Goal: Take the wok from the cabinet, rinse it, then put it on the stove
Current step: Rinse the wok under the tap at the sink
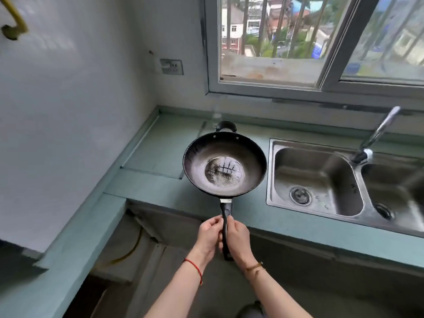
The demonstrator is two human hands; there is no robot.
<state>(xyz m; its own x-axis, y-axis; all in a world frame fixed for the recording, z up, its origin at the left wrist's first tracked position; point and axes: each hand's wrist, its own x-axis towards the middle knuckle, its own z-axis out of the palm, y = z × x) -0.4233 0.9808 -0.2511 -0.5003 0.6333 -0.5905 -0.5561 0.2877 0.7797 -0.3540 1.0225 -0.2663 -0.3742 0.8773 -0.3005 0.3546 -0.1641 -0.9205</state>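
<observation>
A dark round wok [224, 164] with a long black handle and a small loop handle at its far side is held level over the green countertop [160, 152], left of the sink. A little water lies in its bottom and reflects the window. My left hand [209, 235] and my right hand [237, 239] both grip the long handle, one on each side. No stove can be made out.
A steel double sink [321, 180] is set into the counter at the right, with a tap [376, 134] above its divider. A barred window [298, 42] is behind. A wall socket [172, 66] sits at the left. Below the counter is an open recess with a yellow hose [130, 251].
</observation>
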